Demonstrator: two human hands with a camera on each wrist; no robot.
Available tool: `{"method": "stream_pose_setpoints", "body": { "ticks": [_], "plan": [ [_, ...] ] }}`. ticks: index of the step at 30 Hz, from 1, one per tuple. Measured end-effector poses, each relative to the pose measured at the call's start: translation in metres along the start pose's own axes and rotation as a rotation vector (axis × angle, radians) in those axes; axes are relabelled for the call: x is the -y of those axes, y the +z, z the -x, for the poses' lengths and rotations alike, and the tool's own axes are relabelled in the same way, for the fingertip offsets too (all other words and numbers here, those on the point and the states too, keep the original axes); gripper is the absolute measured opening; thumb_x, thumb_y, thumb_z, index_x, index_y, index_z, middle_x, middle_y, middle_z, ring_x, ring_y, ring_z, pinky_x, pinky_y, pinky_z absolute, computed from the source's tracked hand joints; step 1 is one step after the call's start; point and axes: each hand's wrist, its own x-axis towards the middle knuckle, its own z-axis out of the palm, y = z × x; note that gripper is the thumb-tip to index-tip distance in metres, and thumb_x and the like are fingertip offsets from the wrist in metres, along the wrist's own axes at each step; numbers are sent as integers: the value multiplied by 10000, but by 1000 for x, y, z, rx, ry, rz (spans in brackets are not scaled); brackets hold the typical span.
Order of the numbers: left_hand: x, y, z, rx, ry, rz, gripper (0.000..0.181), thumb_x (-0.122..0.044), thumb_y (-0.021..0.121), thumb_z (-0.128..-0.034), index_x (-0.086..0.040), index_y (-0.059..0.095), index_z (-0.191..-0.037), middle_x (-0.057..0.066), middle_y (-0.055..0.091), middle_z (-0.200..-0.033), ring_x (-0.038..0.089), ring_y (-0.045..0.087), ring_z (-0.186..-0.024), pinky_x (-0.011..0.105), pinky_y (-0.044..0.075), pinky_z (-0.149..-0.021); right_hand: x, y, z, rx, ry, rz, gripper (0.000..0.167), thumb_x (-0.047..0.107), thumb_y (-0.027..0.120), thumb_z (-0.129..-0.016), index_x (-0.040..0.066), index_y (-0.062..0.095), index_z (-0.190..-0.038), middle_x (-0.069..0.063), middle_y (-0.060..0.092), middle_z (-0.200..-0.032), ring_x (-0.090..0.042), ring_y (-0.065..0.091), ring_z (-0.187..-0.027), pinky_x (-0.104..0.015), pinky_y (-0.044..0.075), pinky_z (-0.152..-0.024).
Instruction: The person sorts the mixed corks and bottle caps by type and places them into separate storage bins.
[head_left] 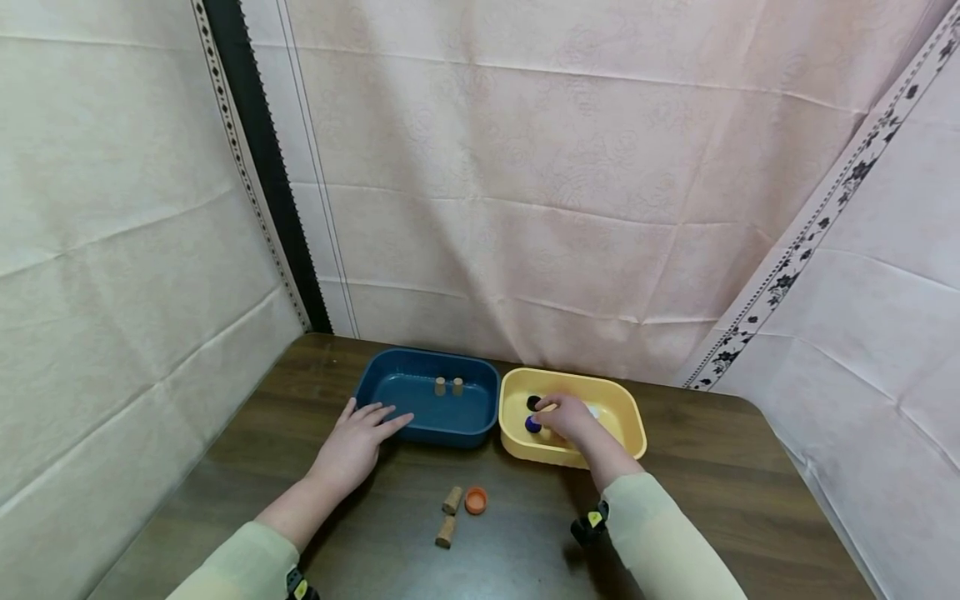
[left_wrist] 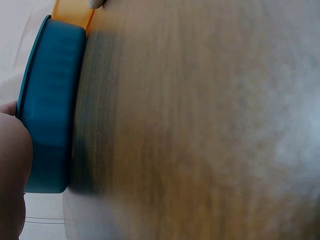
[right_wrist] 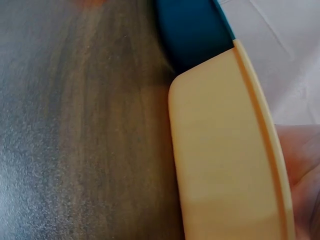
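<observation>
My left hand (head_left: 358,444) rests on the near left part of the blue tray (head_left: 420,435), its fingers spread over the rim. Two small corks (head_left: 439,386) stand inside that tray. Over in the yellow tray (head_left: 573,384), my right hand (head_left: 568,417) reaches down with bent fingers. Its fingertips are by a black cap (head_left: 533,402) and a dark blue cap (head_left: 532,424); whether they pinch anything is too small to tell. Part of a white piece (head_left: 594,412) shows behind the hand. In the right wrist view the tray's wall (right_wrist: 225,150) hides the fingertips.
Two corks (head_left: 452,500) lie on the brown table (head_left: 525,542) in front of the trays, beside an orange cap (head_left: 476,500). Both trays stand side by side near the back edge. Light cloth (head_left: 525,208) hangs behind and at both sides.
</observation>
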Motion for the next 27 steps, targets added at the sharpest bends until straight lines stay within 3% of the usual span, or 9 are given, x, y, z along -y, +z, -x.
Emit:
{"method": "stream_pose_setpoints", "body": {
  "ticks": [8, 21, 27],
  "plan": [
    [0, 1, 0, 3, 2, -2, 659, 69, 636, -875, -307, 571, -1412, 77, 600, -1371, 331, 508, -1299, 632, 232, -1139, 6, -5, 11, -11, -46, -198, 352, 150, 700, -916, -3, 628, -1226, -113, 586, -888, -200, 536, -632, -348, 515, -595],
    [0, -1, 0, 7, 3, 6, 652, 74, 640, -870, -293, 581, -1406, 82, 604, -1364, 336, 509, -1297, 636, 235, -1135, 17, -14, 35, 13, -94, -237, 333, 210, 682, -936, 60, 659, -1233, -184, 640, -1062, -377, 618, -889, -363, 576, -686],
    [1, 2, 0, 8, -2, -6, 653, 65, 641, -875, -305, 575, -1409, 75, 599, -1372, 328, 504, -1304, 631, 229, -1141, 25, -12, 56, 55, -161, -274, 327, 194, 689, -932, 48, 663, -1224, -157, 649, -973, -322, 610, -811, -334, 565, -654]
  ]
}}
